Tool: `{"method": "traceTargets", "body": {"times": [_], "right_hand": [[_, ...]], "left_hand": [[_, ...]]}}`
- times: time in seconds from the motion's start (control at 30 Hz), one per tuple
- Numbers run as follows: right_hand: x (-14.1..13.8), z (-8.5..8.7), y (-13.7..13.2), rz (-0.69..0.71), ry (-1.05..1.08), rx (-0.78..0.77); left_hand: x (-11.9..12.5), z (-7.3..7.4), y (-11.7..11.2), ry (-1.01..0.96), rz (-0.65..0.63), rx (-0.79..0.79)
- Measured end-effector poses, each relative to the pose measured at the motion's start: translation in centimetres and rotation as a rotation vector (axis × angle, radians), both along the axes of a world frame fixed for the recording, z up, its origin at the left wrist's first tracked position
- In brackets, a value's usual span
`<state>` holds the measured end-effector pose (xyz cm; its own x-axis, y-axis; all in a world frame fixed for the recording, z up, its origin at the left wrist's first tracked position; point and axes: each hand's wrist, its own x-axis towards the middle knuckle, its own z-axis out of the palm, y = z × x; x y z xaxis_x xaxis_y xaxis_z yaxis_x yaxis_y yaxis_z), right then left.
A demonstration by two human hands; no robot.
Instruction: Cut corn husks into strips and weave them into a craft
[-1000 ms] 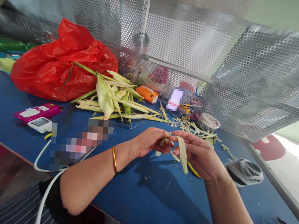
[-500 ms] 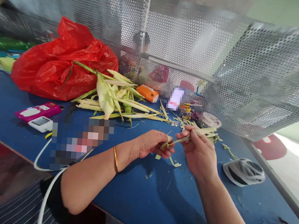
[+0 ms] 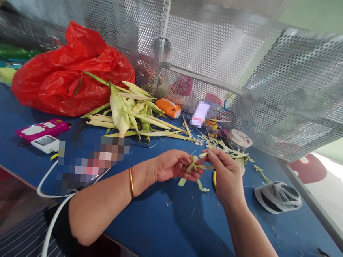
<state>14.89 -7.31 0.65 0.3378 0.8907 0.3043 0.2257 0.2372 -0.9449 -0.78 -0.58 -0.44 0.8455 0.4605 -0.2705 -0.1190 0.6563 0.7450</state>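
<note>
In the middle of the head view, my left hand, with a gold bangle at the wrist, is turned palm up. Its fingers are curled around a small corn husk bow whose strip ends hang below. Close on the right, my right hand pinches a pale husk strip between thumb and fingertips. Another strip runs between the two hands. Partly hidden by the right hand is a yellow-handled item. Behind the hands lie cut husk scraps.
A pile of corn husks lies beside a red plastic bag. An orange tissue pack, a lit phone, a spool of tape and a grey-white wound roll stand on the blue table. A white cable crosses my left side.
My right hand no longer holds the long husk strip that pointed right; it now pinches a short end near the bow. My left fingers have spread slightly, showing more of the bow.
</note>
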Motion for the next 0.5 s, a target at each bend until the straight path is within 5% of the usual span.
{"method": "traceTargets", "body": {"times": [0.3, 0.5], "right_hand": [[0.9, 0.7, -0.4, -0.200, -0.497, -0.029], [1.2, 0.3, -0.1, -0.159, -0.424, -0.091]], "left_hand": [[0.0, 1.1, -0.8, 0.061, 0.116, 0.133], [0.0, 1.0, -0.8, 0.060, 0.151, 0.188]]}}
